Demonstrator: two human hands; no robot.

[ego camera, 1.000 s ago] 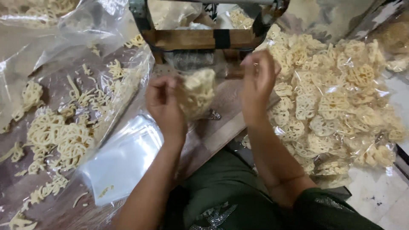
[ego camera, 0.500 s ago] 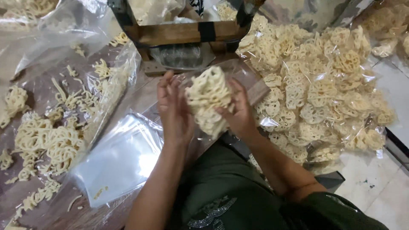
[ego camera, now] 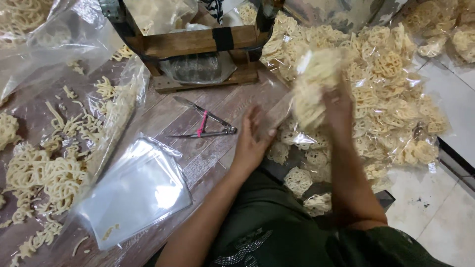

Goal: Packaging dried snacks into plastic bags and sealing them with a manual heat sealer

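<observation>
My right hand [ego camera: 339, 106] grips a clear bag packed with pale lattice crackers [ego camera: 311, 86], blurred with motion, over the heap of filled cracker bags [ego camera: 391, 99] at the right. My left hand [ego camera: 252, 138] is open, fingers spread, at the wooden table's right edge, holding nothing. Metal tongs with a pink band [ego camera: 205, 123] lie on the table just left of that hand.
A stack of empty clear bags [ego camera: 136, 190] lies at the near left. Loose crackers on plastic sheeting [ego camera: 49, 168] cover the left. A wooden-framed device [ego camera: 198, 42] stands at the back. White tiled floor [ego camera: 435, 217] shows at the lower right.
The bag of crackers went from between both hands to my right hand alone, swinging right toward the heap. My left hand let go and dropped open. The tongs came into sight.
</observation>
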